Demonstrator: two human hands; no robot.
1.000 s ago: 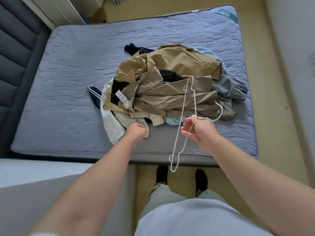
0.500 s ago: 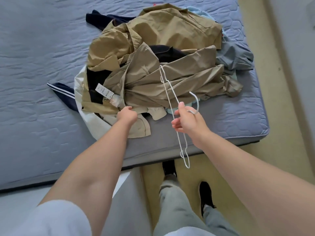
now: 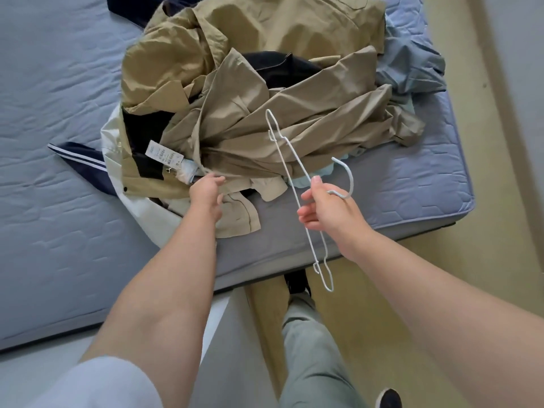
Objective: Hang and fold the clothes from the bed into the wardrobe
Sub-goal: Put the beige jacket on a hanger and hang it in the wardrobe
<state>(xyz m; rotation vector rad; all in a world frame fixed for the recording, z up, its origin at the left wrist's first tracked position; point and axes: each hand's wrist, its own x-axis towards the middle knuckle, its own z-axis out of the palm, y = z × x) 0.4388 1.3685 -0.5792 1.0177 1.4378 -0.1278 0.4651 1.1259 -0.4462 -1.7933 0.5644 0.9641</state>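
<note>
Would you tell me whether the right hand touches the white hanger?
Touching: the head view shows the right hand pinching the white hanger below its hook.

Heap of clothes (image 3: 265, 119) on the bed (image 3: 412, 187), a wire hanger (image 3: 289, 175) over its near edge
The crumpled heap lies near the corner of the blue quilted mattress: khaki garments on top, one showing a white label (image 3: 163, 154), with dark, white and blue-grey pieces under them; the thin white hanger is held tilted in the right hand (image 3: 326, 207), its hook pointing right
</note>
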